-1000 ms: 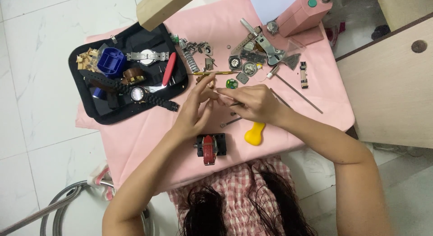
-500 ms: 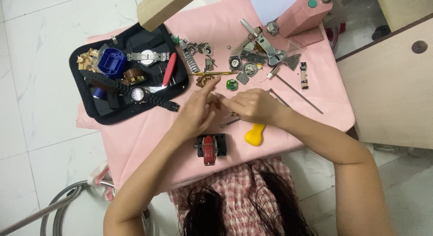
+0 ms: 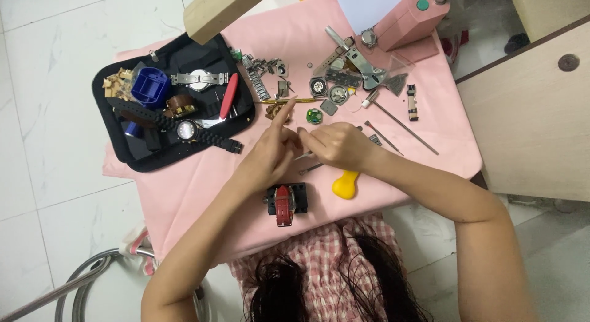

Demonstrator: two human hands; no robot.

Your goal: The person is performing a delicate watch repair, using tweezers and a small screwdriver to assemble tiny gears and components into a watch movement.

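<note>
At the middle of the frame the two hands meet over the pink cloth (image 3: pixel 184 193) that covers the counter. The left hand (image 3: pixel 270 153) has its fingers bunched together with the forefinger pointing up toward the top of the frame; whatever it pinches is too small to make out. The right hand (image 3: pixel 335 143) is curled, fingertips turned toward the left hand, and a thin metal tool (image 3: pixel 305 156) shows just below where the two come together; which hand holds it cannot be told. Just below the hands sits a black holder (image 3: pixel 287 200) with a red piece on it, and to its right a yellow blower (image 3: pixel 346 184) lies touching the right wrist. Above the hands lie a small green part (image 3: pixel 314 116), round watch cases (image 3: pixel 319 86) and loose metal links (image 3: pixel 261 73). At upper left a black tray (image 3: pixel 132 159) carries a blue box (image 3: pixel 149 87), a red-handled tool (image 3: pixel 228 95) and a black-strapped watch (image 3: pixel 185 130). At upper right stands a pink box (image 3: pixel 409 23).
</note>
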